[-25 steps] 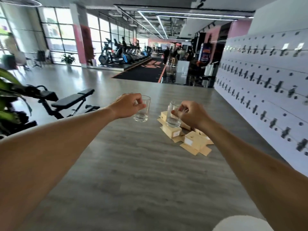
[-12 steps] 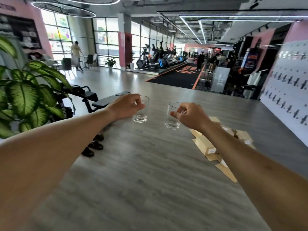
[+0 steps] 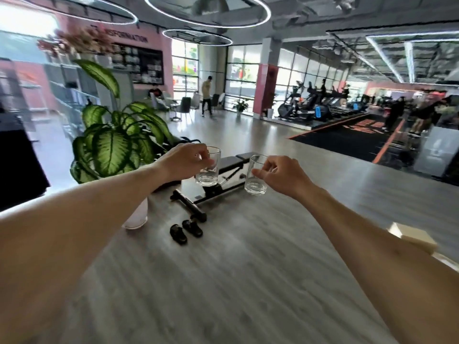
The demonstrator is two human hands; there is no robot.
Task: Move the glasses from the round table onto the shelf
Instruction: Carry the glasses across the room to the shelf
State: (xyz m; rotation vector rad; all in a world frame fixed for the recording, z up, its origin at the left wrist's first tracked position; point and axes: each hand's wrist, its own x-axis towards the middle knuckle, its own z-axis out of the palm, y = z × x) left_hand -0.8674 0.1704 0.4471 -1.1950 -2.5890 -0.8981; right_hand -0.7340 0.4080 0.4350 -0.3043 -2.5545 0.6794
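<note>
Glasses, two, clear and empty, both held in the air above grey wood-grain floor [image 3: 223, 281]. Left hand [image 3: 182, 163] grips left glass [image 3: 208, 167] from its left side, fingers wrapped round the upper wall, thumb near the rim. Right hand [image 3: 280, 173] pinches right glass [image 3: 257, 176] from its right side, fingers at the rim. Both glasses upright, side by side, apart, not touching. Beyond and below: pair of black slippers [image 3: 186, 230], black weight bench [image 3: 218, 187]. Left: broad-leaf plant [image 3: 116, 142] in white pot [image 3: 137, 214]. Far: treadmills [image 3: 313, 103], blurred.
</note>
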